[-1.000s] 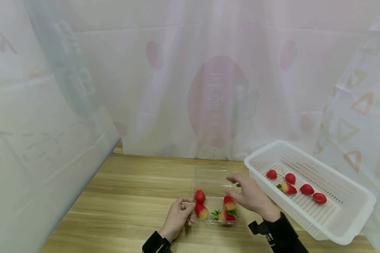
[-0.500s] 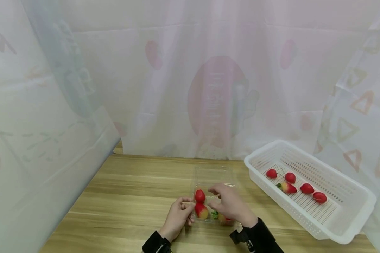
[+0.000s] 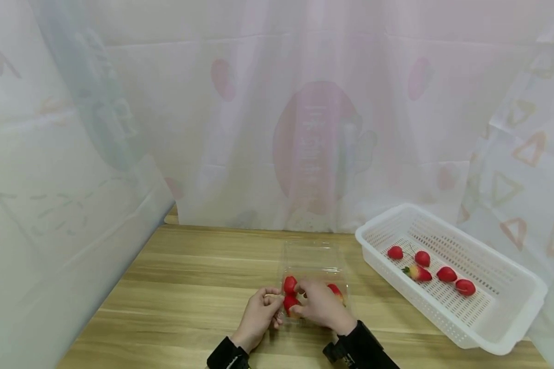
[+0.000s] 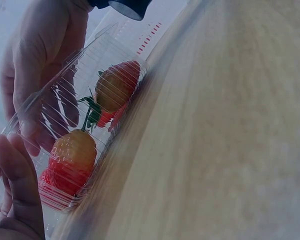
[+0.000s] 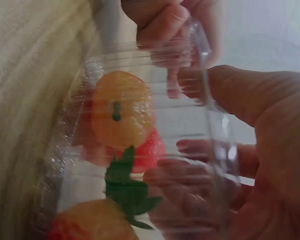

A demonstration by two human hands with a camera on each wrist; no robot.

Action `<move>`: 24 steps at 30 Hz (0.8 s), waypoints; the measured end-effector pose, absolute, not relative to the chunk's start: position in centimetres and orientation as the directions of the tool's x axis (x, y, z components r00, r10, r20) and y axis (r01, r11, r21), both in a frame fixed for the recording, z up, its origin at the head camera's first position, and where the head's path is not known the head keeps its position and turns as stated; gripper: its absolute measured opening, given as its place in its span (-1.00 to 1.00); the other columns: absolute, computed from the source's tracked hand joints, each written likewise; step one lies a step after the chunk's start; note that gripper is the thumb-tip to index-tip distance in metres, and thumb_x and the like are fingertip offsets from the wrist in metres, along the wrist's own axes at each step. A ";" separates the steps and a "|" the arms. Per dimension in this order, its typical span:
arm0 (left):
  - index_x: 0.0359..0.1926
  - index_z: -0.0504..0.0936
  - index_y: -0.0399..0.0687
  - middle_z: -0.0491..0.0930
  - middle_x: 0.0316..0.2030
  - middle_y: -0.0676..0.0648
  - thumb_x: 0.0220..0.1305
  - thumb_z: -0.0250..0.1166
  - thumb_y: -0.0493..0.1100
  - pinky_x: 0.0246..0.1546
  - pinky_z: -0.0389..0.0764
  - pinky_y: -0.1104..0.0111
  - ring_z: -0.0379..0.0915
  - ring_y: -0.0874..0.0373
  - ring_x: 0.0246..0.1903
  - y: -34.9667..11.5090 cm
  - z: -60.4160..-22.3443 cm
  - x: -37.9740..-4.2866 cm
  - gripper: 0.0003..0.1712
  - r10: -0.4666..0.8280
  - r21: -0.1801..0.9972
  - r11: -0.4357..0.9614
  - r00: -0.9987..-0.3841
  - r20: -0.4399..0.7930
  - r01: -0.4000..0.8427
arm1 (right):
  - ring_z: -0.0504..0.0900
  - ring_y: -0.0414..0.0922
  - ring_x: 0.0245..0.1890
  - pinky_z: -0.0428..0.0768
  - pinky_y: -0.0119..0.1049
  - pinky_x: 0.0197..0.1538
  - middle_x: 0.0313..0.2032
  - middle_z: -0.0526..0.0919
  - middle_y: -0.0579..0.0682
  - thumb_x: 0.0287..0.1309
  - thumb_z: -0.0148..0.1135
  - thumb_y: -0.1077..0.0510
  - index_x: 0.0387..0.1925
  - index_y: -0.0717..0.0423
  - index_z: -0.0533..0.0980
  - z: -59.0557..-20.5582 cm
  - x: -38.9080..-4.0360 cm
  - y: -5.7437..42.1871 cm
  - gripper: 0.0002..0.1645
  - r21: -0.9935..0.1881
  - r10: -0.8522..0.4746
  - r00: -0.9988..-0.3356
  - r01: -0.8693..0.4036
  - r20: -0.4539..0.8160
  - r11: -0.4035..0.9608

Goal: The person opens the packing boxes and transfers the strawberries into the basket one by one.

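Note:
A clear plastic clamshell box (image 3: 313, 256) stands on the table with its lid folded back. My left hand (image 3: 257, 313) pinches the box's left edge with thumb and fingertips. Inside, along the left wall, sit a nearer strawberry (image 3: 289, 304) and a farther strawberry (image 3: 289, 284). My right hand (image 3: 323, 305) reaches into the box, its fingers spread and loosely bent beside these two. The right wrist view shows the right thumb (image 5: 232, 92) across the rim. Another red strawberry (image 3: 335, 291) shows at the right side; green leaves (image 4: 92, 111) show through the wall.
At the right stands a white perforated basket (image 3: 512, 307) with several strawberries, one of them a strawberry with a green top (image 3: 419, 273). A wooden table (image 3: 189, 277) lies beneath, with pale printed curtains (image 3: 240, 133) at the back and sides.
My right hand has moved left from above the box's right side to the strawberries at its left wall and lowered into it. My left hand has stayed at the edge.

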State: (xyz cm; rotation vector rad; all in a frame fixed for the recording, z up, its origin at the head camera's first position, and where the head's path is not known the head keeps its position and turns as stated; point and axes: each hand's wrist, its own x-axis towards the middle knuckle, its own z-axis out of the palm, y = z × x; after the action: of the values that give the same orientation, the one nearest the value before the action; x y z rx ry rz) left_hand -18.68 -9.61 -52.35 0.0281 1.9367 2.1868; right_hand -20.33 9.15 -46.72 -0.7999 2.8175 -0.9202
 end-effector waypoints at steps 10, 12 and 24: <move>0.12 0.33 -0.34 0.50 -0.57 0.04 0.40 0.23 -0.19 -0.66 0.52 0.55 0.45 0.32 -0.67 -9.6 -52.6 -18.9 -0.58 0.167 0.982 -0.102 -0.976 -0.143 -0.161 | 0.64 -0.07 -0.25 0.61 -0.24 -0.25 -0.26 0.68 0.03 0.03 0.51 0.01 -0.15 0.16 0.62 -47.3 -20.7 8.8 -0.59 -0.549 -0.468 -0.883 -0.410 0.039 0.728; 0.13 0.33 -0.35 0.50 -0.58 0.04 0.41 0.22 -0.19 -0.66 0.53 0.55 0.45 0.32 -0.67 -9.7 -52.6 -18.9 -0.58 0.168 0.981 -0.103 -0.975 -0.146 -0.165 | 0.65 -0.08 -0.25 0.62 -0.24 -0.23 -0.26 0.69 0.02 0.03 0.52 0.00 -0.15 0.17 0.63 -47.5 -20.8 8.8 -0.58 -0.555 -0.464 -0.885 -0.401 0.030 0.729; 0.13 0.33 -0.36 0.50 -0.59 0.03 0.39 0.21 -0.22 -0.67 0.52 0.54 0.44 0.32 -0.68 -9.6 -52.4 -18.7 -0.59 0.169 0.980 -0.108 -0.975 -0.145 -0.165 | 0.58 -0.22 -0.36 0.56 -0.33 -0.30 -0.33 0.68 -0.04 -0.04 0.55 -0.02 -0.23 0.14 0.62 -48.1 -20.9 8.6 -0.58 -0.546 -0.461 -0.887 -0.403 0.034 0.735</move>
State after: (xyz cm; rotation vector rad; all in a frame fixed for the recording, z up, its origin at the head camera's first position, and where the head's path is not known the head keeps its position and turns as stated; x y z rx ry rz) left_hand -18.75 -9.57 -52.38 0.0051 1.9328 2.1844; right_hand -20.86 8.60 -48.13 -0.7062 2.8293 -0.8532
